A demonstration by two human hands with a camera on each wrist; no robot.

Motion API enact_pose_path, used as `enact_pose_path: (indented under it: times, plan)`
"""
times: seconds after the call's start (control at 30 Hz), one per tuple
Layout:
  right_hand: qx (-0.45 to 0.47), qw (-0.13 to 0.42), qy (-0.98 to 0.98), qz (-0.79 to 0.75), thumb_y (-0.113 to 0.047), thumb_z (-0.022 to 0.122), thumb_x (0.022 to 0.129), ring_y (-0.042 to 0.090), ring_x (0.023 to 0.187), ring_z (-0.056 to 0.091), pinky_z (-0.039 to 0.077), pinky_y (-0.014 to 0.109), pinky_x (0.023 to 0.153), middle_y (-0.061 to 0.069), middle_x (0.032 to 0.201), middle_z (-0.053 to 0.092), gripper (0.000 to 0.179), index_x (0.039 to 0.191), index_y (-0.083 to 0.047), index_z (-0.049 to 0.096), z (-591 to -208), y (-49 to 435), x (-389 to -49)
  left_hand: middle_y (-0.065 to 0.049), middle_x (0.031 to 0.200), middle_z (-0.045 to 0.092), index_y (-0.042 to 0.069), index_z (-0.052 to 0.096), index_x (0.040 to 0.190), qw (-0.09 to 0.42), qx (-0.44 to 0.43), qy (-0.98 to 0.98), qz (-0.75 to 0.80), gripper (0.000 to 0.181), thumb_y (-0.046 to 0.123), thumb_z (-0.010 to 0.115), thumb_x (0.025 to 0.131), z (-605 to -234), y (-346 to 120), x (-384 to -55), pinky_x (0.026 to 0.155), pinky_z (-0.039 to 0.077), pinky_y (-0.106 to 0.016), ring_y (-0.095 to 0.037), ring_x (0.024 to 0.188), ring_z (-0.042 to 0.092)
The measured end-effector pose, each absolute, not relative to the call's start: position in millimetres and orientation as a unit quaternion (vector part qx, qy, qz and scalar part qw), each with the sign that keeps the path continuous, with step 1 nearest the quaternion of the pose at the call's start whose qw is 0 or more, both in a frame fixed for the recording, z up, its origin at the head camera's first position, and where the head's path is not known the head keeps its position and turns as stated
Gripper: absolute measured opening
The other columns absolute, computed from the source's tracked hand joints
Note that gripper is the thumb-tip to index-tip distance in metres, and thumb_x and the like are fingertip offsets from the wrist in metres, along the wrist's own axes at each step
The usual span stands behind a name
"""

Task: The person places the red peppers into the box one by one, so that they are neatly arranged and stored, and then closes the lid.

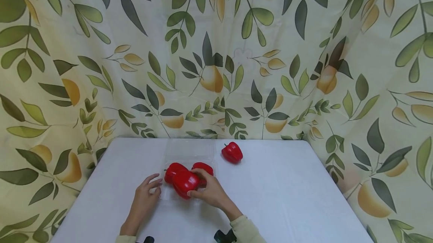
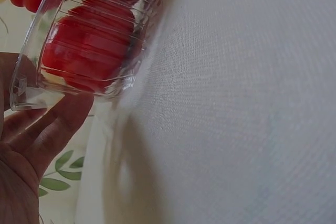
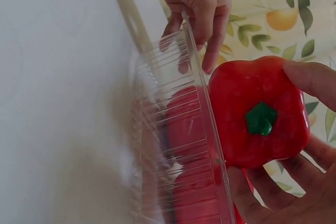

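Note:
My right hand (image 1: 213, 190) grips a glossy red bell pepper (image 1: 185, 183) between thumb and fingers. This pepper is above a clear plastic clamshell box (image 3: 202, 82), its green stem end (image 3: 261, 119) showing in the right wrist view. Two more red bell peppers are in the box, one at the left (image 1: 173, 171) and one at the right (image 1: 204, 167), partly covered by my right hand. At the box's left side is my left hand (image 1: 143, 198), its fingers loosely bent. Its fingertips (image 2: 79, 106) are right at the plastic wall.
Another red bell pepper (image 1: 232, 153) lies on the white-covered table (image 1: 277, 186), right of the box near the back edge. The box's clear lid (image 1: 190, 147) is folded back, away from me. A leaf-patterned curtain (image 1: 216, 66) hangs behind the table.

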State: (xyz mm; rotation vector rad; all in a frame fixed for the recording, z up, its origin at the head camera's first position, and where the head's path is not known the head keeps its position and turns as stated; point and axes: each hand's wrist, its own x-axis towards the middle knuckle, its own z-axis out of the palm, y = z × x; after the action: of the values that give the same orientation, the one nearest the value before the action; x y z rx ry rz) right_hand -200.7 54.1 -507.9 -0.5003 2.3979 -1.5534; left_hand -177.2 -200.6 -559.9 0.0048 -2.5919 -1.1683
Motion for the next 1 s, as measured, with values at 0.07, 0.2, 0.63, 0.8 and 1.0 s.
enact_pose_path:
  times: [0.07, 0.2, 0.63, 0.8, 1.0]
  plan:
    - [-0.169, 0.123, 0.820, -0.533, -0.025, 0.085, 0.073, 0.024, 0.117, 0.055, 0.061, 0.039, 0.082, 0.003, 0.133, 0.055, 0.071, 0.136, -0.023, 0.051, -508, 54, -200, -0.012, 0.126, 0.066, 0.002, 0.072, 0.114, 0.138, 0.006, -0.902, -0.409, 0.028, 0.002, 0.064, 0.087, -559, -200, -177, 0.078, 0.061, -0.033, -0.028, 0.104, 0.070]
    - [-0.170, 0.124, 0.818, -0.535, -0.024, 0.085, 0.073, 0.024, 0.116, 0.055, 0.061, 0.039, 0.082, 0.004, 0.133, 0.055, 0.071, 0.136, -0.022, 0.052, -508, 53, -200, -0.013, 0.128, 0.065, 0.002, 0.071, 0.115, 0.128, 0.011, -0.902, -0.413, 0.029, 0.002, 0.064, 0.087, -559, -200, -177, 0.078, 0.061, -0.032, -0.029, 0.106, 0.070]
    - [-0.165, 0.130, 0.814, -0.541, -0.025, 0.084, 0.074, 0.022, 0.110, 0.056, 0.061, 0.037, 0.081, 0.004, 0.131, 0.056, 0.068, 0.134, -0.022, 0.053, -515, 50, -199, -0.014, 0.122, 0.068, 0.000, 0.071, 0.114, 0.145, -0.002, -0.897, -0.417, 0.031, -0.002, 0.065, 0.084, -559, -201, -176, 0.078, 0.061, -0.034, -0.028, 0.100, 0.072]
    - [-0.169, 0.126, 0.812, -0.544, -0.025, 0.084, 0.074, 0.021, 0.110, 0.057, 0.061, 0.037, 0.082, 0.004, 0.132, 0.057, 0.068, 0.134, -0.022, 0.053, -518, 51, -198, -0.012, 0.128, 0.065, 0.001, 0.072, 0.113, 0.139, -0.001, -0.900, -0.414, 0.030, -0.002, 0.064, 0.084, -559, -202, -172, 0.075, 0.062, -0.029, -0.027, 0.101, 0.071]
    - [-0.172, 0.129, 0.811, -0.544, -0.023, 0.084, 0.074, 0.022, 0.111, 0.057, 0.061, 0.038, 0.083, 0.004, 0.131, 0.056, 0.067, 0.134, -0.022, 0.053, -514, 54, -204, -0.013, 0.129, 0.064, 0.002, 0.073, 0.110, 0.143, -0.001, -0.898, -0.416, 0.028, -0.002, 0.065, 0.084, -559, -200, -177, 0.074, 0.062, -0.030, -0.028, 0.101, 0.071]
